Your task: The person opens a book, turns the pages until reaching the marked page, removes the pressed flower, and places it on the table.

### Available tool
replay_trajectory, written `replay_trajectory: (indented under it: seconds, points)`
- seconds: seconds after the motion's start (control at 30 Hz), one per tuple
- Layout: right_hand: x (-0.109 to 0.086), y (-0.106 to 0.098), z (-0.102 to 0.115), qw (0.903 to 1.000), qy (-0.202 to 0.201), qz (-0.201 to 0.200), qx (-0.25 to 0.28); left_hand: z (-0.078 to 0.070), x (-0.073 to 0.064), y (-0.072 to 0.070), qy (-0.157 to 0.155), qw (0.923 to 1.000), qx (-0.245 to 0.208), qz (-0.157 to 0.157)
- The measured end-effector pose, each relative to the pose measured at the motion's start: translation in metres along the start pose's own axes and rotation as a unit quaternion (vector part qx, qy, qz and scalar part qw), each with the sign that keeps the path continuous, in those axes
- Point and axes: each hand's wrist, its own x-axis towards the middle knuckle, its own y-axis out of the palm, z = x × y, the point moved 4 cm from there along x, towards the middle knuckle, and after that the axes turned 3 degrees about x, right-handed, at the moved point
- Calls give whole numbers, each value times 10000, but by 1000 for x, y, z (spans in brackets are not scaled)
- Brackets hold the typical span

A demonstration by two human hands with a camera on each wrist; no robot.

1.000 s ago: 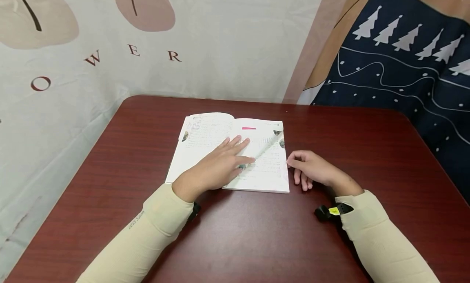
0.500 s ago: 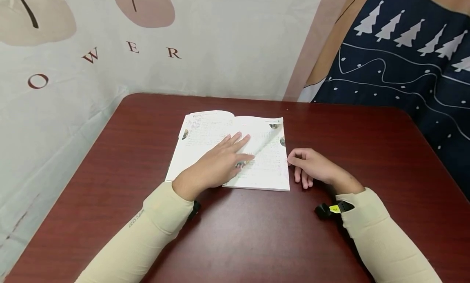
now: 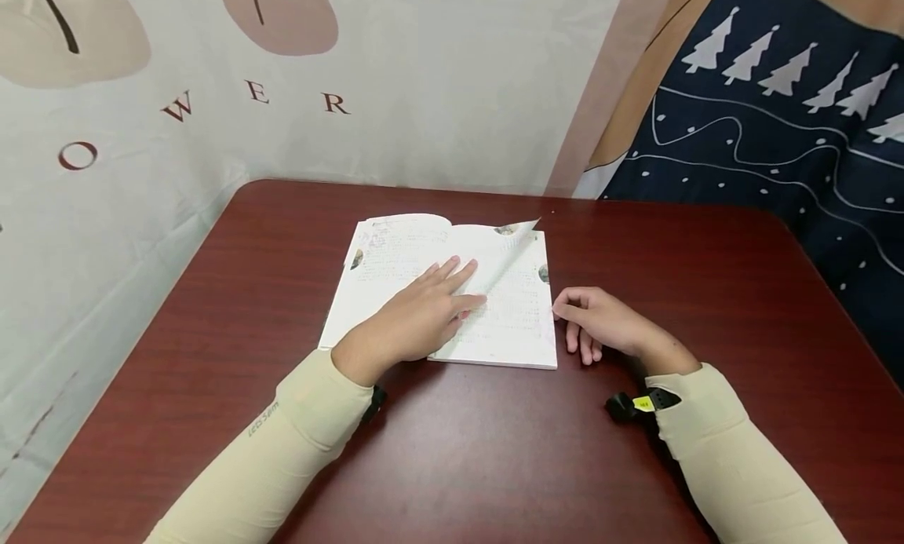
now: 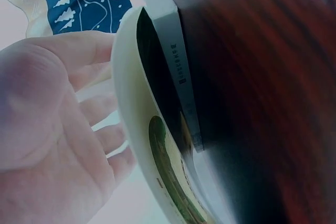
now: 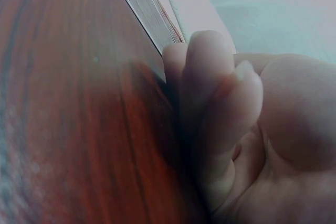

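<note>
An open book [image 3: 519,336] with printed white pages lies on the table. My left hand [image 3: 417,312] rests across its middle, fingers spread on a right-hand page. That page [image 3: 507,253] is raised and bent diagonally, its far corner standing above the book. In the left wrist view, a curved page [image 4: 128,72] with a green picture bulges beside my left hand [image 4: 58,108]. My right hand [image 3: 600,320] lies at the book's right edge, fingers loosely curled, thumb and index tips right at the edge. The right wrist view shows those fingers [image 5: 210,72] beside the page block [image 5: 147,9], nothing visible between them.
The dark red wooden table [image 3: 487,450] extends around the book on all sides. Behind it hang a pale cloth [image 3: 452,96] with letters and a navy cloth [image 3: 763,136] with white trees. A black wrist camera [image 3: 621,407] sits under the right sleeve.
The raised page has folded further to the left, its far corner now lifting off the book; a pink mark seen earlier is covered. Both hands have stayed nearly in place.
</note>
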Motion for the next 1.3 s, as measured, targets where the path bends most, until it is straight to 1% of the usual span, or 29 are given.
replay_trajectory:
  seconds: [0.17,0.3,0.5,0.67,0.83,1.0,1.17,1.3]
  points:
    - [0,-1,-1,10000,-59,-64,-6,1,0,1,-119,9999,17,78]
    - [1,0,-3,10000,-38,11,27,1,0,2,-197,9997,-21,162]
    - [1,-1,-3,10000,-65,-53,-1,2,-1,3,-287,9995,45,112]
    - [1,0,-4,10000,-7,18,21,3,-1,5,-357,9991,38,208]
    - [0,0,-5,10000,-33,-78,-23,2,-1,4,-428,9988,51,217]
    - [1,0,-6,10000,21,-37,13,2,-2,5,-480,9982,57,343]
    - [0,0,-3,9999,-49,-89,-39,2,-2,3,-587,9974,118,391]
    - [-1,-1,-3,9999,-6,-76,-71,2,-2,4,-675,9967,87,441]
